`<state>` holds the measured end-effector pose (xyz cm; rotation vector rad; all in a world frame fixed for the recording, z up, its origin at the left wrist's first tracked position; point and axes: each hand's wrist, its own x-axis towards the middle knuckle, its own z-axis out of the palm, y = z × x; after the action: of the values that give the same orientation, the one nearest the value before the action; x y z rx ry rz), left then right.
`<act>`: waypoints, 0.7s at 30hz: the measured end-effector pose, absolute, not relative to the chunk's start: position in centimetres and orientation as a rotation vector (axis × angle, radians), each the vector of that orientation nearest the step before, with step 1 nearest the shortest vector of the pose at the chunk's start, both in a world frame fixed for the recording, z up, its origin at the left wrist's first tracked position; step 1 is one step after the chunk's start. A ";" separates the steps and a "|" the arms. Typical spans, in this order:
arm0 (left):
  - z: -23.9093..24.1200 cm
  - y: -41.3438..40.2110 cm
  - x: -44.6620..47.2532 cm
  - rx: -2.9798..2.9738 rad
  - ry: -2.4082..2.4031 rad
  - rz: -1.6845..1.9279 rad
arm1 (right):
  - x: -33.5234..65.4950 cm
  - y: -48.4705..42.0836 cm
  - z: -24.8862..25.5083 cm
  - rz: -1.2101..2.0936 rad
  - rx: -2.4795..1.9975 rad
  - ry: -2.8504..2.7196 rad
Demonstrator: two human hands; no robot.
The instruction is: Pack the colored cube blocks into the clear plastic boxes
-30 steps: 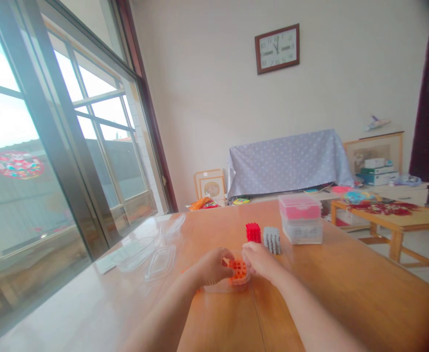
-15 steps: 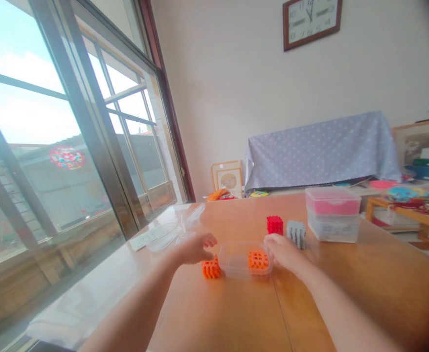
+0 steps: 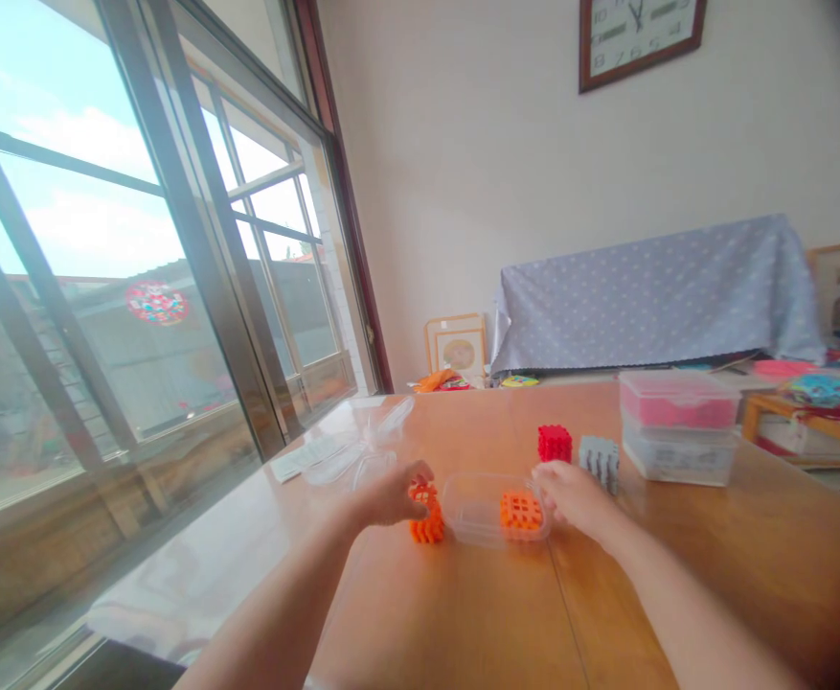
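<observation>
A clear plastic container (image 3: 469,498) lies on the wooden table (image 3: 714,565) with an orange block cube (image 3: 521,511) inside it at its right end. A second orange block cube (image 3: 426,517) sits on the table just left of the container. My left hand (image 3: 391,495) curls its fingers over the top of that second cube. At the container's right end rests my right hand (image 3: 570,494), fingers bent against the rim. A red block cube (image 3: 555,444) and a grey block cube (image 3: 600,461) stand just behind.
Two stacked lidded boxes (image 3: 678,436), pink contents on top, stand at the right. Clear plastic lids (image 3: 362,450) lie at the left near the window (image 3: 139,287). Beyond the table are a cloth-covered piece of furniture (image 3: 649,287) and a cluttered low table (image 3: 814,407).
My left hand left the container and closed on the orange cube beside it. The right hand stayed at the container's right end. The camera swung left and tilted down.
</observation>
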<state>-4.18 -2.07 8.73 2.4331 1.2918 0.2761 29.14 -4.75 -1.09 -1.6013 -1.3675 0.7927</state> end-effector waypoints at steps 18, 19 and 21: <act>8.2 -1.6 4.4 2.558 1.230 0.046 | 29.4 -4.9 -0.6 0.786 -1.539 -1.354; 8.2 -1.7 4.5 2.551 1.246 0.031 | 29.3 -5.0 -0.3 0.789 -1.539 -1.349; 8.2 -1.7 4.5 2.551 1.269 0.014 | 29.2 -5.3 0.2 0.801 -1.539 -1.339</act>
<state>4.48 -1.68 8.16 2.5506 1.2692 0.0138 29.22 -5.29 0.18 -1.5394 -1.3388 0.8012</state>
